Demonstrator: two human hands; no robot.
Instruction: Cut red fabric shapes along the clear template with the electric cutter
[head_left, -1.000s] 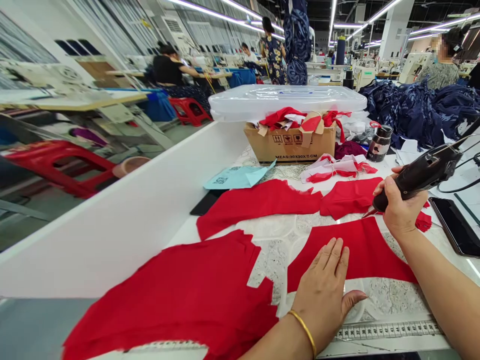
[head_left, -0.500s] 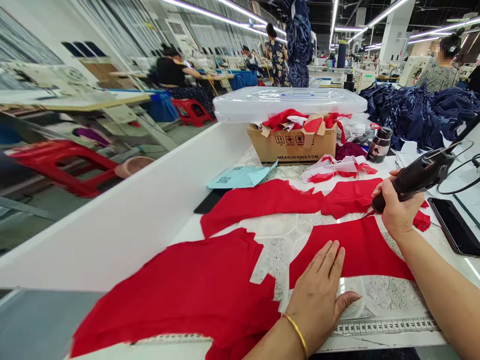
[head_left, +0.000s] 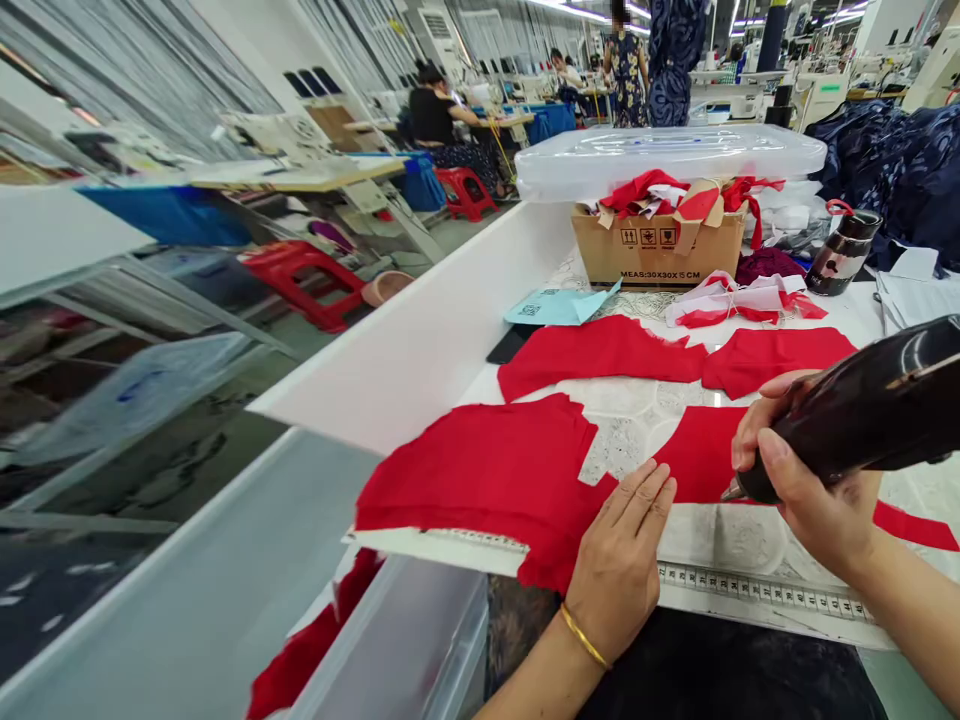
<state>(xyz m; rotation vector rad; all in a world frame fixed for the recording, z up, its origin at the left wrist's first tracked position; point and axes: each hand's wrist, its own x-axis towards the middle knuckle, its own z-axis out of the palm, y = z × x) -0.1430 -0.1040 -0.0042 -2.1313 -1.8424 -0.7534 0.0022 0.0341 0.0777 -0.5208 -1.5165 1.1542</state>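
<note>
My right hand (head_left: 821,490) is wrapped round a black corded power tool (head_left: 870,405) with a pointed metal tip, which points down at the near edge of a cut red fabric piece (head_left: 697,450). Flat on the left end of that piece lies my left hand (head_left: 626,535), fingers stretched out, a gold bangle at its wrist. Left of it, a stack of red fabric pieces (head_left: 480,460) reaches the table's near edge. Farther back lie two more red pieces, a long one (head_left: 600,350) and a shorter one (head_left: 780,358). A measuring tape (head_left: 757,588) runs along the front edge.
A white board (head_left: 397,350) walls the table's left side. Behind the fabric stand a cardboard box (head_left: 660,250) of scraps, a clear plastic lid (head_left: 667,160) and a black jar (head_left: 844,255). A blue paper (head_left: 562,305) lies near the board. Red stools and seated people are beyond.
My view has swung left and down. The tool's tip has gone from the fabric's far edge to its near edge. My left hand has moved to the piece's left end.
</note>
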